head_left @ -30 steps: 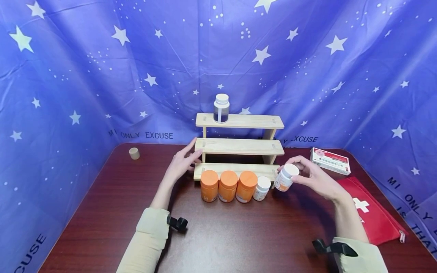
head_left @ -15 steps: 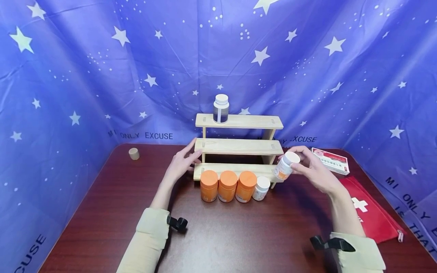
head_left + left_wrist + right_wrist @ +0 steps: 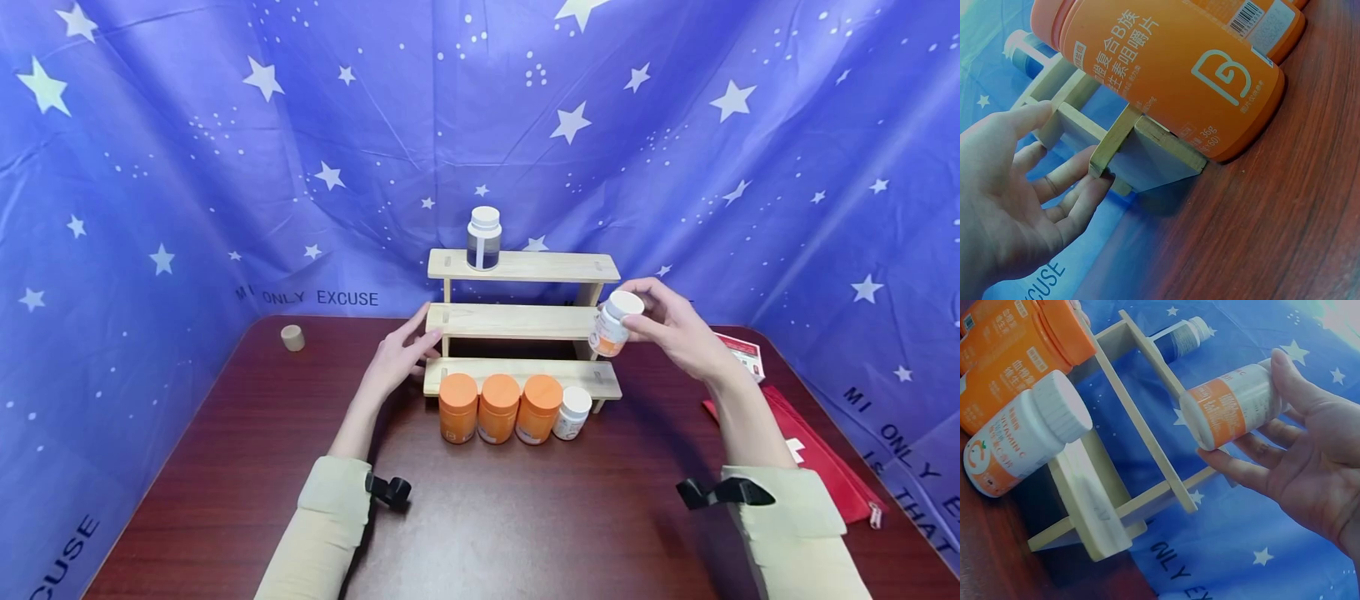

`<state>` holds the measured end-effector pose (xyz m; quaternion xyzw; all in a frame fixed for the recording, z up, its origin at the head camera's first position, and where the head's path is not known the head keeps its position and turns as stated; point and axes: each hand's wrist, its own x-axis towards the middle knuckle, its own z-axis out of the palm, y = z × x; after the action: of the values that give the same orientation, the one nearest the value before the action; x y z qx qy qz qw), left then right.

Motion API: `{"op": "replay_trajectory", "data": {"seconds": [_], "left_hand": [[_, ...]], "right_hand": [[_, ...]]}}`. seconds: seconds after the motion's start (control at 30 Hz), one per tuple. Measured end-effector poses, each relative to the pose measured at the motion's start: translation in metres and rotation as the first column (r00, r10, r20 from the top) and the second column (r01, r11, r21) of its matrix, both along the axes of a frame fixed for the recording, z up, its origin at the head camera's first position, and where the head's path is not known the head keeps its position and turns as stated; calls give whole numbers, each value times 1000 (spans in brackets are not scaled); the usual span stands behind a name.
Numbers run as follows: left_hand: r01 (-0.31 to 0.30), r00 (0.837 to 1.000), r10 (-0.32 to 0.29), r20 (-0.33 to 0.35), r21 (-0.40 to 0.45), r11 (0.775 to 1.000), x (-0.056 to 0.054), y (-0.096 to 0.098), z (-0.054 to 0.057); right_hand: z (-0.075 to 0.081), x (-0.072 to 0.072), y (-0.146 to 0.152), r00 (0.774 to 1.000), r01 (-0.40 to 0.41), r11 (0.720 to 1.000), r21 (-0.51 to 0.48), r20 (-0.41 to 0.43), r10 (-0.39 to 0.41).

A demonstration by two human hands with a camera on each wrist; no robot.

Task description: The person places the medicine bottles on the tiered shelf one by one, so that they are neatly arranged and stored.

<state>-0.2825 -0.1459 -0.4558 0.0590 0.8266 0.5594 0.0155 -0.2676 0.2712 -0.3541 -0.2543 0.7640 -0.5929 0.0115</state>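
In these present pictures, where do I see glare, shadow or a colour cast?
Head view: soft glare on the tabletop, dark shadow beside the right forearm; left wrist view: bluish cast over the left hand; right wrist view: starry curtain washed out at upper right.

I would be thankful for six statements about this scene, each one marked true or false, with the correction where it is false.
1. The left hand grips an orange jar. False: it touches the wooden rack.
2. Three orange jars stand in front of the rack. True.
3. The dark-labelled bottle stands on the bottom shelf. False: it stands on the top one.
4. The right hand holds a white bottle at a tilt. True.
5. Another white bottle, the standing one, is beside the jars. True.
6. A red pouch lies near the left hand. False: it lies on the right side.
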Motion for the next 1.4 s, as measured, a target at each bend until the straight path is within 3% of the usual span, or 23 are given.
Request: {"op": "replay_trajectory", "data": {"seconds": [0.53, 0.77, 1.1, 1.4], "left_hand": [[1, 1000, -1, 15, 22, 1000, -2, 3, 3], [-3, 1000, 3, 18, 21, 1000, -2, 2, 1], [-12, 1000, 11, 22, 16, 1000, -1, -1, -1], [-4, 1000, 3, 25, 24, 1000, -1, 1, 0]], "right_hand": [[34, -33, -18, 996, 75, 996, -56, 45, -73], [49, -51, -32, 989, 147, 989, 22, 10, -148], [66, -78, -58, 992, 124, 991, 58, 4, -125], [68, -98, -74, 991, 126, 983, 132, 18, -130]]}}
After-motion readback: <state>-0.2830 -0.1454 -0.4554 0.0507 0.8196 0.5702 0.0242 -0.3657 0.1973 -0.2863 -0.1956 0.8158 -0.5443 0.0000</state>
